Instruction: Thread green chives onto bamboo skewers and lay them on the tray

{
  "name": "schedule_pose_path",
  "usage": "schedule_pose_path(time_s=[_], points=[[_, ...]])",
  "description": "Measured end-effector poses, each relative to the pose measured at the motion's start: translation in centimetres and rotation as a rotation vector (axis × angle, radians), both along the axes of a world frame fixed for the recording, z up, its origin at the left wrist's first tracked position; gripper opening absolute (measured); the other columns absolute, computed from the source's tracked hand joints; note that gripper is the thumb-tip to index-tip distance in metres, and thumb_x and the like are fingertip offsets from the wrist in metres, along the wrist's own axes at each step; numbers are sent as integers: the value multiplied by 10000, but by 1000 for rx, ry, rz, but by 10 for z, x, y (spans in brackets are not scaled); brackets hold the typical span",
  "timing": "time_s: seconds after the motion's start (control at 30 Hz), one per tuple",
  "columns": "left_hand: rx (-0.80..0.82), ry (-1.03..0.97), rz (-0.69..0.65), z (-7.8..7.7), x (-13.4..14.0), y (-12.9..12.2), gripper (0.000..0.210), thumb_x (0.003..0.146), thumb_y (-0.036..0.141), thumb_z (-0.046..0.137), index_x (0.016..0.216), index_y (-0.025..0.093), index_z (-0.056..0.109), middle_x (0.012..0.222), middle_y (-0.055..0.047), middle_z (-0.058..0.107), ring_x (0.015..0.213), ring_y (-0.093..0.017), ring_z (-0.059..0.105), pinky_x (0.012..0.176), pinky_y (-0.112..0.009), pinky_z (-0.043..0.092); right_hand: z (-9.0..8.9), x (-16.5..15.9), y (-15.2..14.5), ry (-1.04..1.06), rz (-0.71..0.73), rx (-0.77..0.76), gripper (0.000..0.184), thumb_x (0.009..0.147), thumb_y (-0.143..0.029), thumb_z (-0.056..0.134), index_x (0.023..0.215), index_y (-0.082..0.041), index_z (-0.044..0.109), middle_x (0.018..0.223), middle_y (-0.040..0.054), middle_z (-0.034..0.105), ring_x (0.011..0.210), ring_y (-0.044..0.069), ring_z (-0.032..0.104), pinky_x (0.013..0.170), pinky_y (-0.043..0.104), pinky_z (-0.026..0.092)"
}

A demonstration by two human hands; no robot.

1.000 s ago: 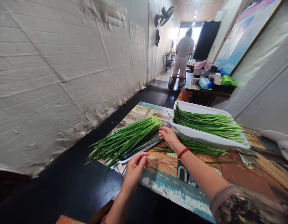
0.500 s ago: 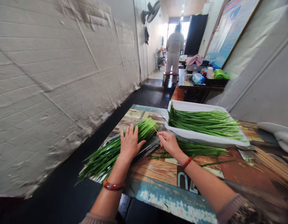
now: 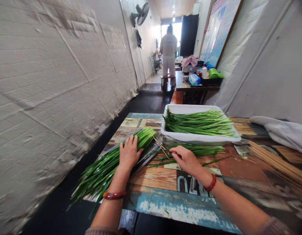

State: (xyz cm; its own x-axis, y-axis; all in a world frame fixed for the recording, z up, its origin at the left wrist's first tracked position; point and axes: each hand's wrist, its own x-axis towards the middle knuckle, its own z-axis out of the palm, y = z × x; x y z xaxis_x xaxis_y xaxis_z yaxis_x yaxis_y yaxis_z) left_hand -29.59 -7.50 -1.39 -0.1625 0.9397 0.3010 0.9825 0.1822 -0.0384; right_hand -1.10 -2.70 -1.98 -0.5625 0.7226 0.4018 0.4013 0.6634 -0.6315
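A bundle of long green garlic chives [image 3: 102, 166] lies slantwise on a dark tray [image 3: 147, 153] at the table's left. Spread flat over the stalks, my left hand [image 3: 128, 153] presses on them with its fingers apart. Thin bamboo skewers [image 3: 162, 147] stick out from the cut end of this bundle. My right hand [image 3: 187, 160] has its fingers curled together at the skewers' outer ends; the exact grip is partly hidden. Behind and beneath that hand, more loose chives [image 3: 202, 150] rest on the table.
A white plastic tub [image 3: 202, 139] of chives stands at the back of the patterned table [image 3: 151, 178]. Bamboo skewers [image 3: 275, 160] lie in a pile at right, near a whitish bag [image 3: 285, 132]. A person [image 3: 168, 49] stands far off, beyond another table [image 3: 184, 85].
My right hand has drawn back to the right, away from the bundle, so more of the skewers shows. My left hand stays on the chives. The view has turned slightly right.
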Motion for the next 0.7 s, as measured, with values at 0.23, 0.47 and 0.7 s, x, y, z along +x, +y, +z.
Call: schedule_pose_path(time_s=[0.23, 0.47, 0.7], points=[[254, -100, -141, 19, 34, -11, 544, 895, 401, 463, 1368, 135, 454, 1404, -208, 477, 1329, -357, 403, 1093, -561, 273, -25, 105, -23, -48, -156, -130, 255, 917, -220, 476, 996, -208, 718, 974, 67, 747, 895, 210, 686, 820, 337, 513], [177, -348, -613, 18, 148, 7, 334, 863, 312, 540, 1168, 214, 631, 1136, -126, 677, 1087, -277, 612, 974, -449, 464, -23, 164, -32, -21, -244, -148, 254, 920, -238, 479, 981, -204, 723, 856, 58, 749, 772, 197, 688, 726, 294, 501], [-78, -273, -679, 2, 243, 57, 482, 784, 192, 618, 1263, 170, 565, 1352, -162, 549, 1236, -295, 519, 1044, -466, 385, -19, 194, -10, -21, -228, -77, 260, 922, -223, 466, 896, -201, 724, 838, 57, 744, 781, 196, 682, 722, 286, 490]])
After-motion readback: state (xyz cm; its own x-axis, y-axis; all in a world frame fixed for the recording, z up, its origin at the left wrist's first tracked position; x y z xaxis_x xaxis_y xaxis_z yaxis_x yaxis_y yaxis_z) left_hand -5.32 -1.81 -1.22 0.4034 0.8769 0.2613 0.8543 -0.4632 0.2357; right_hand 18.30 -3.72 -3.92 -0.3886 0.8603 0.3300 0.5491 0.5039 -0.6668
